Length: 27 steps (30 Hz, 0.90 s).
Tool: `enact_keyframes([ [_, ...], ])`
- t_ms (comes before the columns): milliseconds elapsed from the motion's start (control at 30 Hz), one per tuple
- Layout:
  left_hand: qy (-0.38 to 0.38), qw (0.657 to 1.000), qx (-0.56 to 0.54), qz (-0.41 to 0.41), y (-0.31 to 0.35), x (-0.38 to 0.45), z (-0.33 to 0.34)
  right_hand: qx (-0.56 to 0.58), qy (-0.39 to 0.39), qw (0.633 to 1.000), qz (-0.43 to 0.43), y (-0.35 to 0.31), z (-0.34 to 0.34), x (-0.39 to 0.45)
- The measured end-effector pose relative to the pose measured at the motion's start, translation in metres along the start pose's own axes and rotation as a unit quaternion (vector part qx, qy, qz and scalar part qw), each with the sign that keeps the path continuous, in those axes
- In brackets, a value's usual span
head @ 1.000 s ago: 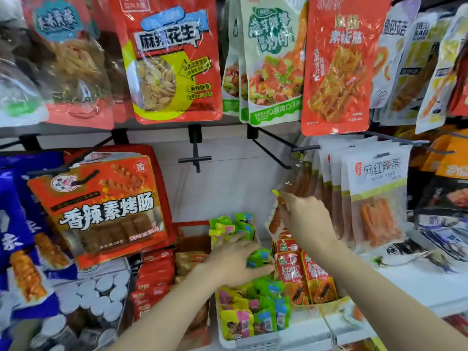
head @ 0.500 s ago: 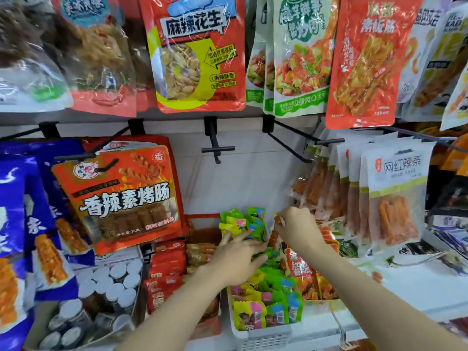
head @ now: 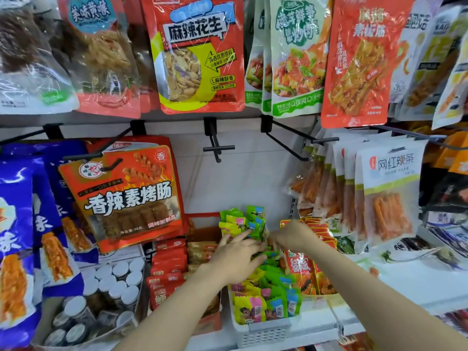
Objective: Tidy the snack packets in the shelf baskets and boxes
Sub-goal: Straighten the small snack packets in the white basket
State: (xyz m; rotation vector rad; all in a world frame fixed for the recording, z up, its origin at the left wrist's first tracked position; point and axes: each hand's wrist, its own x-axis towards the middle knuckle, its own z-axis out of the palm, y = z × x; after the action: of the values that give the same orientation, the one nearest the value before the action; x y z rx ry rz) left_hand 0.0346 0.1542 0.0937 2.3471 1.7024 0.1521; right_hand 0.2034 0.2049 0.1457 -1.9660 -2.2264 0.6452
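A white slotted basket on the shelf holds several small green, yellow and pink snack packets. My left hand lies on the packets at the back of the basket with its fingers spread and fairly straight, pressing them. My right hand is just to its right, fingers curled, pinching a small clear packet with orange contents at the gap between the green packets and the red packets in the neighbouring box. Most of that pinched packet is hidden by my fingers.
Left of the basket stands a cardboard box of red packets, and further left are jars with white lids. Large hanging bags crowd in above and on both sides. An empty black hook juts out over the basket.
My right hand has come down from chest height with the orange packet to the back of the basket. My left hand has slid a little further back over the green packets.
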Motion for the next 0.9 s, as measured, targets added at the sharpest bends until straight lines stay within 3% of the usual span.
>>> enact_keyframes([
  [100,0.013,1.0,0.001,-0.011,0.005,-0.001,-0.001,0.022,0.01,0.999,-0.03,0.015,-0.008,-0.02],
  [267,0.092,0.995,-0.035,0.007,0.02,-0.019,0.011,-0.036,-0.004,0.999,-0.039,0.026,0.005,-0.048],
  [467,0.081,0.996,-0.049,-0.004,0.026,-0.037,0.015,-0.051,0.104,0.993,-0.035,0.017,0.007,-0.06],
  [667,0.057,0.995,-0.085,-0.01,0.033,-0.04,0.002,-0.038,0.249,0.966,-0.057,0.016,-0.056,-0.086],
  [733,0.096,0.973,-0.21,-0.019,0.036,-0.044,-0.003,-0.044,0.266,0.959,-0.082,0.018,-0.079,-0.094],
  [833,0.163,0.904,-0.395,-0.021,0.046,-0.054,-0.014,-0.025,0.28,0.954,-0.105,0.022,-0.11,-0.105],
  [900,0.159,0.853,-0.496,-0.024,0.057,-0.061,-0.019,-0.022,0.269,0.957,-0.101,0.024,-0.123,-0.107],
])
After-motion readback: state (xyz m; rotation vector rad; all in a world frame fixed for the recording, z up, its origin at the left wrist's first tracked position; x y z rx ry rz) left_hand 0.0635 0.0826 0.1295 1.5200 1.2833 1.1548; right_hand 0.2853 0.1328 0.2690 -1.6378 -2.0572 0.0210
